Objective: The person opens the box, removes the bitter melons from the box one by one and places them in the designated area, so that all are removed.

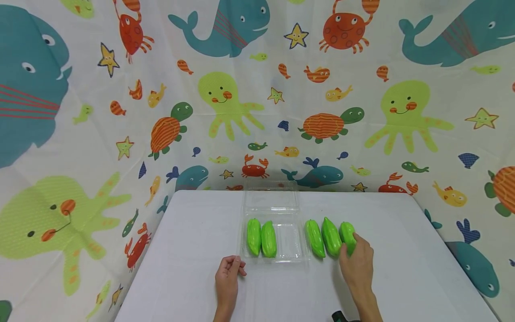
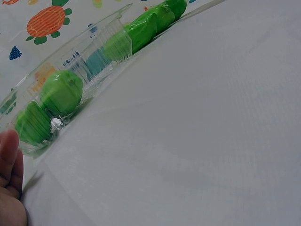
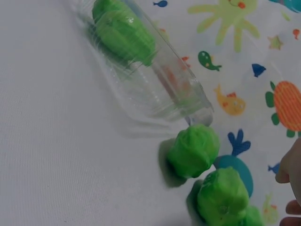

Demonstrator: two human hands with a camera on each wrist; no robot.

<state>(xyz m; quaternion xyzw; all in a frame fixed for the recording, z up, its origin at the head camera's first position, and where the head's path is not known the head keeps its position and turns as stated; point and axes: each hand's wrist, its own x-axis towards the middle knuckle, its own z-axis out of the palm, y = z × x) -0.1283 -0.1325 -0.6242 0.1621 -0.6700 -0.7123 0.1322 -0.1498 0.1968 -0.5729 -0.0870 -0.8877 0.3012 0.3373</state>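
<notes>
Now right hand (image 1: 357, 264) grips rightmost green pepper (image 1: 348, 237).

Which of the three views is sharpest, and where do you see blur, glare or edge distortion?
Head view: sharpest, evenly lit, soft shadows; the table edges splay from wide-angle distortion. Left wrist view: the clear container shows small glare spots, and the left hand is blurred at the frame edge. Right wrist view: soft throughout; the green vegetables look fuzzy, with dark shadows beside them.

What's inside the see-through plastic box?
Two green vegetables lie side by side in the left part of the clear box. The right part shows only bare plastic. The open lid stands behind it. Nothing seems hidden, since the box is see-through.
</notes>
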